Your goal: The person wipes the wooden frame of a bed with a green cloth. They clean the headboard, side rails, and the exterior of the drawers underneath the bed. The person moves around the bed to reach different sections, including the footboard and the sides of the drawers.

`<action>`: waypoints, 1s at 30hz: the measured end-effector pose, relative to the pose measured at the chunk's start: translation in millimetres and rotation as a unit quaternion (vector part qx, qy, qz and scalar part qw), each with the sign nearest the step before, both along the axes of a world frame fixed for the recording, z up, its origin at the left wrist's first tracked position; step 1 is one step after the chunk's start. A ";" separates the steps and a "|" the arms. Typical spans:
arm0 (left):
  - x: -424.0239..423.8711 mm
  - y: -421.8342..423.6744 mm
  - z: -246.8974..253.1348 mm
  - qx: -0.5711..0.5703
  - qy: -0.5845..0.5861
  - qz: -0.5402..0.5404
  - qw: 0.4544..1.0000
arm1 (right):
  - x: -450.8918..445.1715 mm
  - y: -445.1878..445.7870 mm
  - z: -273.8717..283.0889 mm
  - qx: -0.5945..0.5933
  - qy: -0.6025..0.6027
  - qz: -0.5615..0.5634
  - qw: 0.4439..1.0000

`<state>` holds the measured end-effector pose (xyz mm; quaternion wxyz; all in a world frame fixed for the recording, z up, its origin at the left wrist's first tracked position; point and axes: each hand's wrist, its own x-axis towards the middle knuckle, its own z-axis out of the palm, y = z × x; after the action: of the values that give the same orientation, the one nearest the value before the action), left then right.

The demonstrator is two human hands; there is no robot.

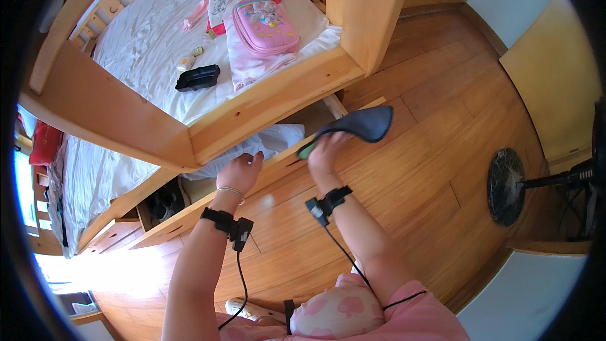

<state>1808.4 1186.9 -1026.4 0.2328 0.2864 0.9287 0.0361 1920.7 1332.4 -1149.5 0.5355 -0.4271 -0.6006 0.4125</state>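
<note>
My right hand (324,154) grips a dark, flexible, insole-shaped piece (362,122) with a black edge; a bit of green shows at its near end. It is held above the right part of an open wooden under-bed drawer (279,163). My left hand (239,173) is over the drawer's front board, thumb up and fingers curled. Its fingertips are hidden, so I cannot tell whether it touches the board. A crumpled white cloth or bag (279,138) lies inside the drawer. Dark shoes (165,206) appear to sit in its left part.
Above the drawer is a wooden bed frame (274,99) with a post (369,14). A black tray (198,77), a pink case (265,26) and clothes (227,2) lie on the white sheet. A fan's round base (505,187) stands on the wooden floor (426,151) at right.
</note>
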 end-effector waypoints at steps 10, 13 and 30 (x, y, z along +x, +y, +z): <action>-15.9 -18.8 -16.5 -0.021 0.007 -0.075 0.997 | 10.3 -68.8 25.7 0.342 -0.199 0.239 0.887; -18.7 -16.8 -24.3 -0.010 -0.006 -0.052 0.999 | 26.9 -16.0 16.9 0.318 -0.225 0.151 0.909; -4.9 -5.6 -4.6 -0.014 -0.014 -0.009 1.000 | 5.1 -38.3 2.5 -0.034 0.002 0.057 0.998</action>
<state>1803.5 1181.4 -1031.0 0.2506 0.2905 0.9231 0.0249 1925.7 1294.1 -1146.9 0.4973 -0.4094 -0.6083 0.4637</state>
